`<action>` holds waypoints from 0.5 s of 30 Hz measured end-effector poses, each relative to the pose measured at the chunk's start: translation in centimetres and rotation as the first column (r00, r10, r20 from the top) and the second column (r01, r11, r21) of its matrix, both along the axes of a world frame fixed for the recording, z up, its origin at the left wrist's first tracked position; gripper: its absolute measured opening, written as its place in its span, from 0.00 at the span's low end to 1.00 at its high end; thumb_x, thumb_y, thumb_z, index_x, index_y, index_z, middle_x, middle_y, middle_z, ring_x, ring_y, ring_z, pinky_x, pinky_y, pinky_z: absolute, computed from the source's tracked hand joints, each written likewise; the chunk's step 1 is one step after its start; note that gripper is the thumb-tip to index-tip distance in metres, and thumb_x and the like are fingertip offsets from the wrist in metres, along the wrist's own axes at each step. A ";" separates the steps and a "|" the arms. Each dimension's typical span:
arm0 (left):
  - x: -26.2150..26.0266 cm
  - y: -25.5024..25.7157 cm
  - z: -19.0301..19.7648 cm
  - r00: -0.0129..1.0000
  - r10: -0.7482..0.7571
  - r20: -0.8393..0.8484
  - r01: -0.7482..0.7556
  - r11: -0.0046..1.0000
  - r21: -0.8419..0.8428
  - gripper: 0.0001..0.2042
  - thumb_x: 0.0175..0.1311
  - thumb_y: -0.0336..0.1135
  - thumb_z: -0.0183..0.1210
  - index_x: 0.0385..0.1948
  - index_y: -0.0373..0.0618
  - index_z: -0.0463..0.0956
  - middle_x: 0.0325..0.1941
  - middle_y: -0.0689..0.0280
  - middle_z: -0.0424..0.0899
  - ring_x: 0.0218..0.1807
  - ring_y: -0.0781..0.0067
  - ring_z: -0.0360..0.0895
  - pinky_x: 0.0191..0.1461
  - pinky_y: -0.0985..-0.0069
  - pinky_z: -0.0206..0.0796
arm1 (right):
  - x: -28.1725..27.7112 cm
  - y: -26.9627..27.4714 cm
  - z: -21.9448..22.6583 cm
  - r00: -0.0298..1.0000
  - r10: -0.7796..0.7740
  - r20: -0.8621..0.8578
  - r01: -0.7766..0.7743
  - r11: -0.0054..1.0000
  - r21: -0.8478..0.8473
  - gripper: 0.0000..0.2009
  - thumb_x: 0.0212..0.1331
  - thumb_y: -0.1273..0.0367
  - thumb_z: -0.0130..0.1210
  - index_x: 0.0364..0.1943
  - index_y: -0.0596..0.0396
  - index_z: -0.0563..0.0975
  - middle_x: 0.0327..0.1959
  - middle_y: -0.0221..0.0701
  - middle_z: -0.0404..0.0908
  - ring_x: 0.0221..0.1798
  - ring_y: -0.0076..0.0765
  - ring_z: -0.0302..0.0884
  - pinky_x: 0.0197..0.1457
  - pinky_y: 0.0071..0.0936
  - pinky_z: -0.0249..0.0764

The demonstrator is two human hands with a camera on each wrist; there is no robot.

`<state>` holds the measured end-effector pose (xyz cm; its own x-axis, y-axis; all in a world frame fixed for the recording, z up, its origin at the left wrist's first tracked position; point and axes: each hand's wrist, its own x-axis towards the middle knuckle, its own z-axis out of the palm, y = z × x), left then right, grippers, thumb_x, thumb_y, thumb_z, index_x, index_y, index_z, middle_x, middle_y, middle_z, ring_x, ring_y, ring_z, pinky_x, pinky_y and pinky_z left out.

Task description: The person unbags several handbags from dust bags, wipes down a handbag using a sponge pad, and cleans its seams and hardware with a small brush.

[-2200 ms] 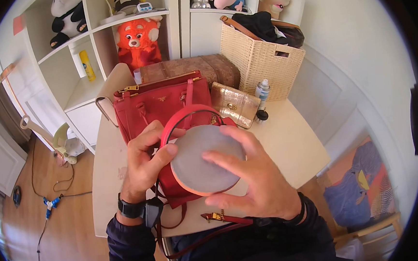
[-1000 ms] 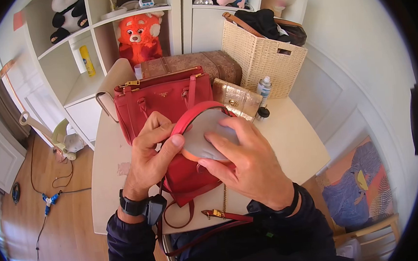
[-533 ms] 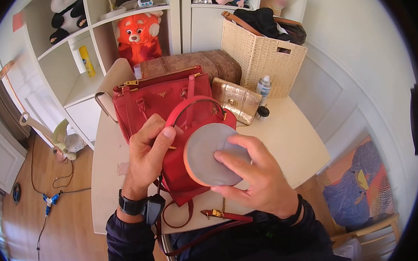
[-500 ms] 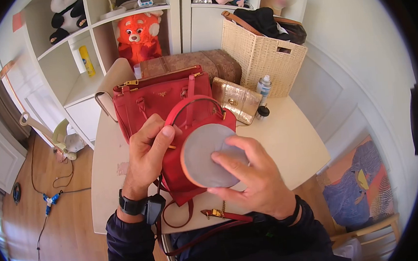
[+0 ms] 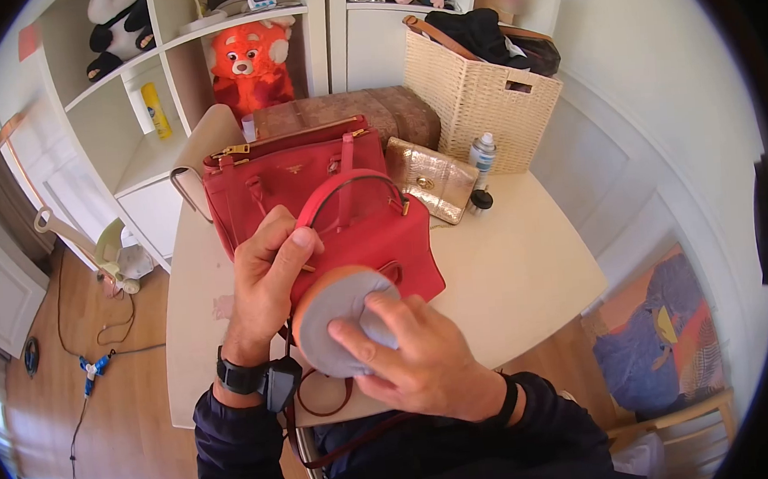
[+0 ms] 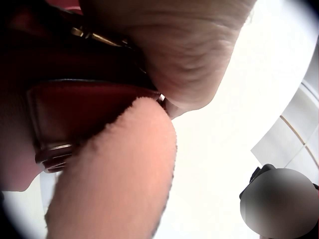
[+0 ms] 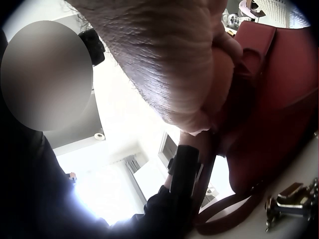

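My left hand (image 5: pixel 270 270) grips the handle (image 5: pixel 344 182) of a smaller red handbag (image 5: pixel 398 243) and keeps it tilted over the table. In my right hand (image 5: pixel 428 357) is a round buffing pad (image 5: pixel 319 324), grey on the back and orange on its fuzzy side. Its fingers spread over the grey back, with the thumb at the lower edge. The pad overlaps the bag's near lower part in the head view. In the left wrist view, the fuzzy pad (image 6: pixel 124 164) stands close to the dark red leather (image 6: pixel 75 109). A larger red handbag (image 5: pixel 247 187) stands behind.
On the table (image 5: pixel 528 265), a gold clutch (image 5: pixel 429 183) leans behind the bags, beside a spray can (image 5: pixel 482 154) and a small black-topped bottle (image 5: pixel 481 200). A wicker basket (image 5: pixel 472 100) and brown case (image 5: pixel 340 113) stand at the back. A red strap (image 5: pixel 354 446) hangs over the front edge.
My right hand has brought the pad down and left, away from the handle, uncovering more of the smaller handbag's front. My left hand has let go of the pad's edge and keeps the handle.
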<state>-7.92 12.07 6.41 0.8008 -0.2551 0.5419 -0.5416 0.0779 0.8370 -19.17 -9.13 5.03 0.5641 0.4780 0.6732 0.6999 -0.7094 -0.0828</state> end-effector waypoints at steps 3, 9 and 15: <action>0.3 0.1 -0.3 1.000 -0.013 0.008 0.013 1.000 -0.019 0.16 0.84 0.39 0.59 0.35 0.37 0.83 0.38 0.69 0.74 0.39 0.80 0.72 0.44 0.78 0.69 | -0.4 0.6 -0.6 0.994 0.080 -0.072 -0.082 0.996 -0.028 0.38 0.45 0.66 0.77 0.68 0.44 0.82 0.58 0.43 0.76 0.42 0.47 0.81 0.46 0.38 0.83; 0.5 0.1 -0.6 0.999 -0.013 0.047 0.014 1.000 -0.004 0.17 0.85 0.40 0.58 0.34 0.36 0.82 0.38 0.69 0.74 0.40 0.80 0.73 0.44 0.78 0.69 | -0.5 -0.8 -0.9 0.962 0.178 -0.207 -0.177 0.984 0.021 0.33 0.49 0.66 0.74 0.66 0.47 0.83 0.57 0.42 0.76 0.43 0.47 0.82 0.48 0.39 0.83; 0.5 0.1 -0.5 0.999 -0.004 0.032 0.004 1.000 -0.010 0.18 0.85 0.40 0.57 0.33 0.36 0.80 0.37 0.68 0.74 0.40 0.79 0.72 0.44 0.77 0.68 | -0.8 -5.2 0.9 0.897 0.276 -0.344 -0.227 0.958 0.176 0.25 0.55 0.67 0.69 0.60 0.56 0.87 0.59 0.45 0.81 0.52 0.52 0.84 0.57 0.42 0.83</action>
<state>-7.43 12.19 5.95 0.7820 -0.2524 0.5698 -0.5677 0.0887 0.8184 -19.93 -14.29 5.97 0.6520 0.5598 0.5115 0.7582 -0.4792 -0.4421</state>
